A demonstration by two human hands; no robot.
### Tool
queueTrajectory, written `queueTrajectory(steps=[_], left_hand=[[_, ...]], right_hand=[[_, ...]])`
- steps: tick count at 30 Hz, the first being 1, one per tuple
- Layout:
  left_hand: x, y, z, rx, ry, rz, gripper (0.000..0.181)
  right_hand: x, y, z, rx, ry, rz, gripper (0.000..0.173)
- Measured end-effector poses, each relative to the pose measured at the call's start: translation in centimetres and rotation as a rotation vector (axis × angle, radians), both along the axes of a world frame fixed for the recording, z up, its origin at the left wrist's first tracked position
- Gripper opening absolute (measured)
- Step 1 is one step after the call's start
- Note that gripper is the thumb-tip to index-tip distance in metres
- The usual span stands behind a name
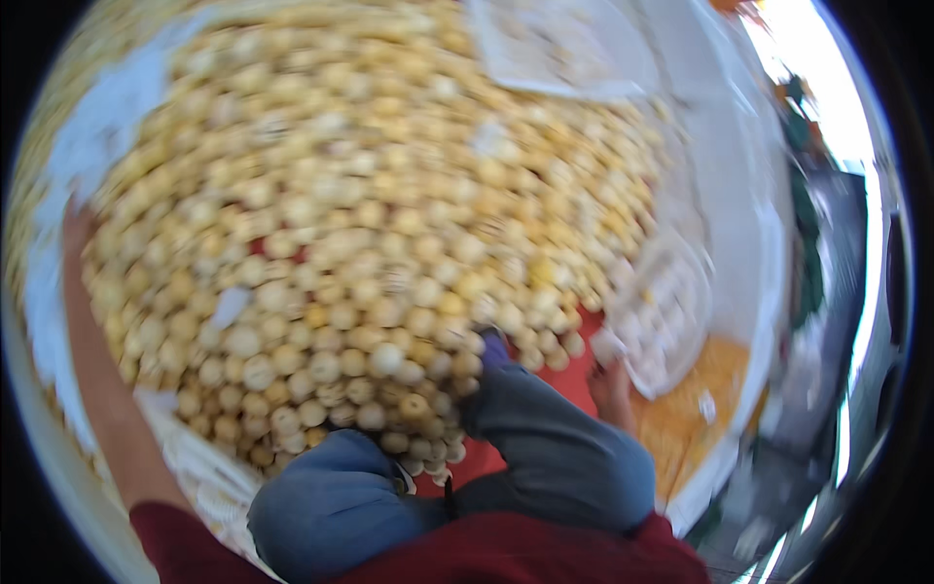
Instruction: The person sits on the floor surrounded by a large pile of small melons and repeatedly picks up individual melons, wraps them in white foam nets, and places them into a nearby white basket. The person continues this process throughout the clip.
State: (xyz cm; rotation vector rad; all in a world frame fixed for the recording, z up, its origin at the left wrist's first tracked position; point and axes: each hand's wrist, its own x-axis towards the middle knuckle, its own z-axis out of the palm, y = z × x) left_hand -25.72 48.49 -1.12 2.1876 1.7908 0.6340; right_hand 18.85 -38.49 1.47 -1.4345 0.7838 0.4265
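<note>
A broad heap of pale yellow balls (350, 241) spreads before me, and a few at the near edge show dark holes. My left hand (79, 215) reaches far out along the heap's left side, beside a pale blue-white strip (102, 139). Blur hides its fingers. Low on the right, my right hand (611, 379) has its fingertips on a small white piece (606, 346). Close beside it is a clear round plastic tub (702, 281) holding several white pieces (660, 314), their kind too blurred to tell.
A translucent bin (569, 91) with pale contents lies at the top. My legs (554, 431) bound the heap's near side, over a red surface (580, 383). An orange-brown board (686, 423) is under the tub, inside a white wall (744, 219). White woven material (208, 474) lies lower left.
</note>
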Motion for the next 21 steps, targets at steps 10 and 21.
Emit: queueTrajectory(steps=[10, 21], left_hand=[[6.1, -9.2, 8.6, -0.917, -0.931, -0.076, 0.046], [23.7, -42.3, 7.7, -1.679, -1.186, -0.329, 0.018]], right_hand=[[11.4, -4.4, 8.5, -0.304, -0.27, -0.42, 0.038], [-8.4, 34.5, 8.7, 0.289, -0.46, 1.541, 0.042]])
